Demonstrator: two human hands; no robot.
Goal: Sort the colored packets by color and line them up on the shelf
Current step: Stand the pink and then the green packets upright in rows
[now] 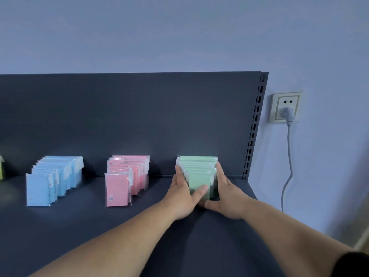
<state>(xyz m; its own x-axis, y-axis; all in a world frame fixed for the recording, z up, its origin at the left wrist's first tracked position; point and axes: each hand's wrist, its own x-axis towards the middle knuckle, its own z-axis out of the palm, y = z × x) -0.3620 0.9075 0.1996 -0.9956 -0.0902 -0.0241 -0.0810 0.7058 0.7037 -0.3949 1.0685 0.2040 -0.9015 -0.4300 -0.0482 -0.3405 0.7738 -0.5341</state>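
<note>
Head view, edges first: dark shelf [123,232] runs off frame at L and at bottom; its R edge ends under the slotted upright [254,128], w/ dark back panel [129,116] rising behind. Bare shelf surface lies in front of all three rows and in the gaps between them. Row of green packets [196,166] sits nearest the R end, close to the upright but not touching it.

Left hand [183,194] lies flat against the L side of the green row, fingers straight and pointing toward the back panel, thumb laid across the face of the front packet. Right hand [227,194] mirrors it on the R side, fingers straight along the row, thumb low at the front packet's base. Neither hand is curled round anything; both press the row from the sides.

Rows, L to R:
- blue packets [54,176], standing upright front to back, the rear ones stepped a bit to the R
- pink packets [127,174], same setup, well apart from blue
- green, betw. the hands

Sliver of a yellow-green item [1,168] shows at the far L edge; can't tell what it is.

Beyond the shelf's R side, a wall socket [286,106] holds a grey plug [287,112], w/ its cable [288,156] hanging down the wall.
</note>
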